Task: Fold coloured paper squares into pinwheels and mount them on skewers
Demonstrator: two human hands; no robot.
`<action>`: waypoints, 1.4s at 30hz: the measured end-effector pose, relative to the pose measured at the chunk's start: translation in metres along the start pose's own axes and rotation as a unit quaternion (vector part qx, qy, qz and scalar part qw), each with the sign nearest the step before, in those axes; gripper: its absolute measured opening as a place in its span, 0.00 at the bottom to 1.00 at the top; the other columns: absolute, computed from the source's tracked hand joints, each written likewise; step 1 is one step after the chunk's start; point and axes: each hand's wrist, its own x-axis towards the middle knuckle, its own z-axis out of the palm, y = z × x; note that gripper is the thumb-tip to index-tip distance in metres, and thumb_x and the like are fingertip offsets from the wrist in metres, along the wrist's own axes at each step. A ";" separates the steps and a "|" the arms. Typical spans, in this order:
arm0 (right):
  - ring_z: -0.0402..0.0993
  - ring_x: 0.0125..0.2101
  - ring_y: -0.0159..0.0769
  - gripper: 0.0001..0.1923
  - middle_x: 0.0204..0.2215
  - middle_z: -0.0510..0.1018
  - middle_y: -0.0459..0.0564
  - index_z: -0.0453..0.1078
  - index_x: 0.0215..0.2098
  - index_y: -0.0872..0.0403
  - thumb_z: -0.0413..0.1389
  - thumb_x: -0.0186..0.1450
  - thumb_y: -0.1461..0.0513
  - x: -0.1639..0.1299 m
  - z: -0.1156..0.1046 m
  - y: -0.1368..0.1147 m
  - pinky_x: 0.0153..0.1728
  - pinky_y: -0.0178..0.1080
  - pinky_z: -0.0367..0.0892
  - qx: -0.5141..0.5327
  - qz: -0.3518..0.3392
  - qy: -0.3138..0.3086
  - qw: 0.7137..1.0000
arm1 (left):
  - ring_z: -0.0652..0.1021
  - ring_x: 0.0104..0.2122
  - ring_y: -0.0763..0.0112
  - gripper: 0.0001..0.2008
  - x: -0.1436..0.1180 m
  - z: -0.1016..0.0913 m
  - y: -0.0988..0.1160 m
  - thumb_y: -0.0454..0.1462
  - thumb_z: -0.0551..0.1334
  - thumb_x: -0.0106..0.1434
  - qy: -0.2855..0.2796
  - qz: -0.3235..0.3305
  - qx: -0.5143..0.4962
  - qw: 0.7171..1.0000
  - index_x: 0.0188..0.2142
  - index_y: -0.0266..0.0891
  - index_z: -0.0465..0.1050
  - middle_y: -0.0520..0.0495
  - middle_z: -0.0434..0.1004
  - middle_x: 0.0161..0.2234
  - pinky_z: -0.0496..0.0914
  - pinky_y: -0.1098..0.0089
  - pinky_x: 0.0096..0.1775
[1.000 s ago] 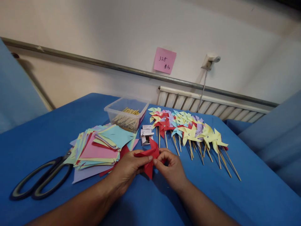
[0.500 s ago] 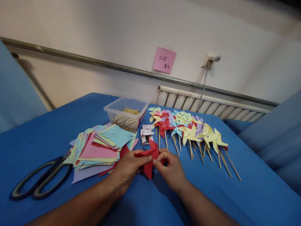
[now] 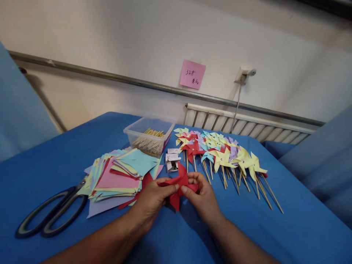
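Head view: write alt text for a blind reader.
Both hands, left hand and right hand, pinch a folded red paper over a blue table. Left lie coloured paper squares and scissors, right finished pinwheels.

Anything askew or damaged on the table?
Nothing damaged or spilled. The paper stack is fanned unevenly and overlaps the scissors blades. Both hands, left hand and right hand, hold the red paper.

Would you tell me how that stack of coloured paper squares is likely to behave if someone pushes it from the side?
The stack of paper squares is already fanned unevenly, so it would probably slide apart rather than move whole. The thin sheets look light and floppy. Pushed leftward, its lowest sheets could catch on the scissors touching its edge.
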 end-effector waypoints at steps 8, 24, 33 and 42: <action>0.72 0.24 0.29 0.16 0.26 0.75 0.43 0.65 0.37 0.54 0.63 0.52 0.61 0.003 0.002 -0.001 0.28 0.33 0.68 0.026 0.004 -0.005 1.000 | 0.73 0.22 0.74 0.11 0.002 0.002 -0.008 0.37 0.69 0.46 -0.009 0.010 0.020 1.000 0.29 0.34 0.73 0.48 0.77 0.23 0.63 0.74 0.25; 0.68 0.21 0.26 0.12 0.24 0.72 0.42 0.64 0.34 0.55 0.59 0.52 0.67 0.003 -0.001 -0.006 0.23 0.30 0.64 -0.095 0.030 -0.060 0.993 | 0.69 0.21 0.75 0.11 0.005 -0.006 0.023 0.41 0.67 0.45 -0.072 0.086 0.281 0.953 0.23 0.36 0.70 0.55 0.70 0.19 0.60 0.74 0.26; 0.68 0.21 0.25 0.14 0.23 0.72 0.41 0.64 0.33 0.54 0.61 0.50 0.66 0.003 -0.001 0.000 0.23 0.30 0.63 -0.060 0.042 -0.075 0.994 | 0.59 0.16 0.78 0.11 0.001 -0.006 0.022 0.38 0.64 0.45 -0.081 0.107 0.317 0.939 0.15 0.39 0.63 0.59 0.60 0.14 0.52 0.75 0.21; 0.69 0.24 0.29 0.12 0.23 0.73 0.44 0.68 0.31 0.55 0.60 0.56 0.55 0.008 -0.006 -0.002 0.28 0.33 0.65 -0.030 -0.002 -0.015 0.999 | 0.62 0.16 0.79 0.09 0.007 -0.013 0.027 0.37 0.66 0.44 -0.020 0.132 0.218 0.967 0.16 0.37 0.67 0.57 0.63 0.14 0.54 0.77 0.20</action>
